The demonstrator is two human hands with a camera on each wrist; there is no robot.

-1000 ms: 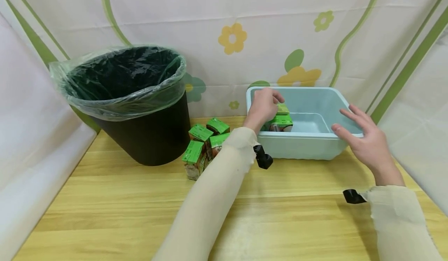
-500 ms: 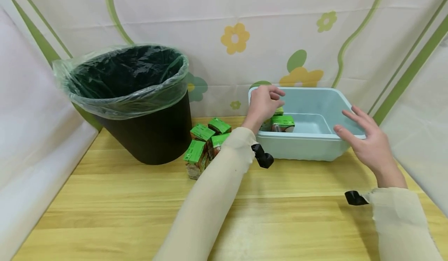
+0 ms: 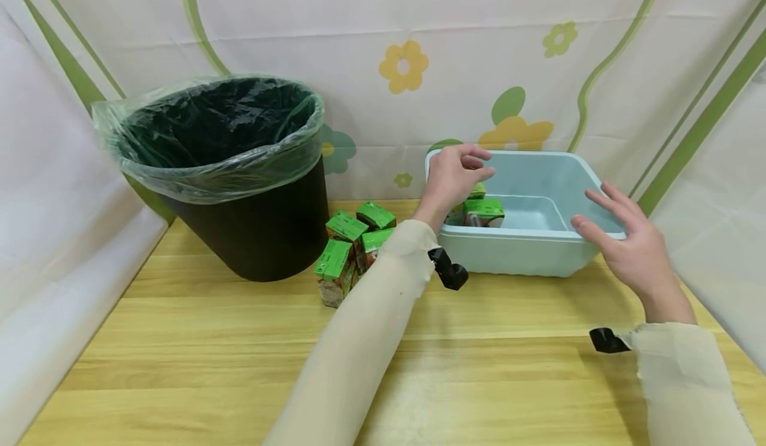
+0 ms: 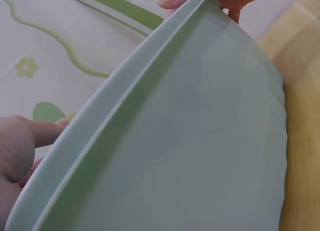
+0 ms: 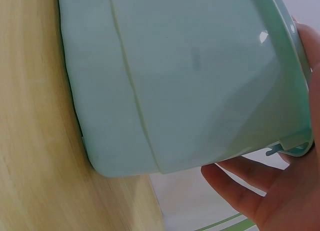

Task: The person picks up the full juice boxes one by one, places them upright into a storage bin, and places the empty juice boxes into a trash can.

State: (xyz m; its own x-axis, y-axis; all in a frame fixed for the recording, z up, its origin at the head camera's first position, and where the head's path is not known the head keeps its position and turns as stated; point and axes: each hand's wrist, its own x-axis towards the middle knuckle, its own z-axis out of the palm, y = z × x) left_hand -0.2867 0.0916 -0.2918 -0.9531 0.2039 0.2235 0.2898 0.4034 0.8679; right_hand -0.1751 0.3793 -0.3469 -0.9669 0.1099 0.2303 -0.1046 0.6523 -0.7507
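Observation:
Over the left end of a pale blue plastic tub (image 3: 509,254) is my left hand (image 3: 450,179), fingers bent loosely with a gap between thumb and fingers and nothing held. Below it, several small drink cartons (image 3: 485,210) with green tops stand inside the tub, partly hidden by the hand. One carton has a clear straw wrapper on its side. My right hand (image 3: 634,250) grips the tub's near right corner, thumb over the rim and fingers along the outside; in the right wrist view, its fingers (image 5: 235,188) lie by the outer wall.
Several more green-topped cartons (image 3: 334,260) stand in a cluster on the wooden table (image 3: 197,359), left of my left forearm. Behind them rises a black trash bin (image 3: 251,233) lined with a green plastic bag (image 3: 227,183). A floral curtain (image 3: 359,7) closes off the back.
My left hand has risen a little from the cartons in the tub, and thumb and fingers now show more clearly above them. The right hand stays at the tub's corner.

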